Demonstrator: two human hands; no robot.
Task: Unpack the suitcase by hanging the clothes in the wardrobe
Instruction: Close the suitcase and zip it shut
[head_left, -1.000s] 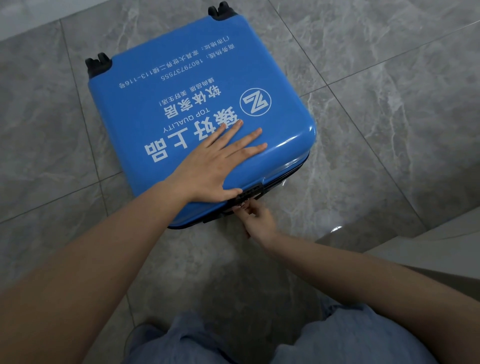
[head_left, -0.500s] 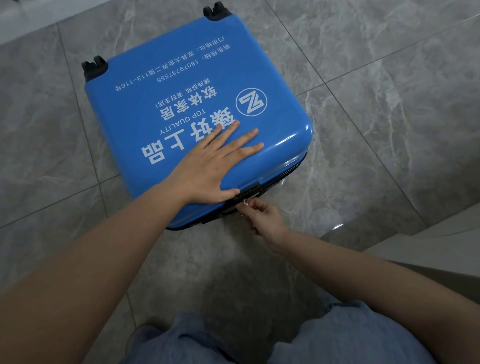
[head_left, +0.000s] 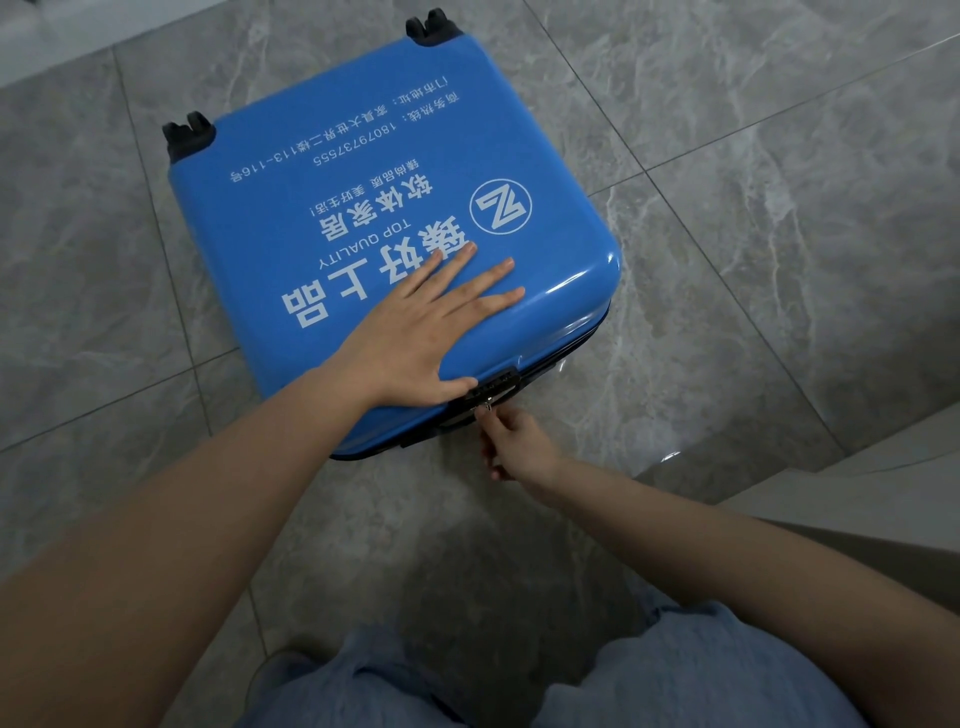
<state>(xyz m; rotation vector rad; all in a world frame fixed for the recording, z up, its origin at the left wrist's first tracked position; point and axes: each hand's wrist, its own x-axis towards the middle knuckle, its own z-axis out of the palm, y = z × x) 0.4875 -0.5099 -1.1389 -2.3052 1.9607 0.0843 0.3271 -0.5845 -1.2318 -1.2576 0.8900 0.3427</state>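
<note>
Right hand (head_left: 514, 441) has pulled back slightly from the lock (head_left: 491, 391) since a second ago, fingers pinched on the small zipper pull (head_left: 487, 408). Looks like unzipping is only starting. Left hand (head_left: 431, 322) stays flat, fingers spread, on the suitcase (head_left: 363, 171). Case: glossy blue hard shell, white print, closed, lying flat on the floor, upper centre of frame.
</note>
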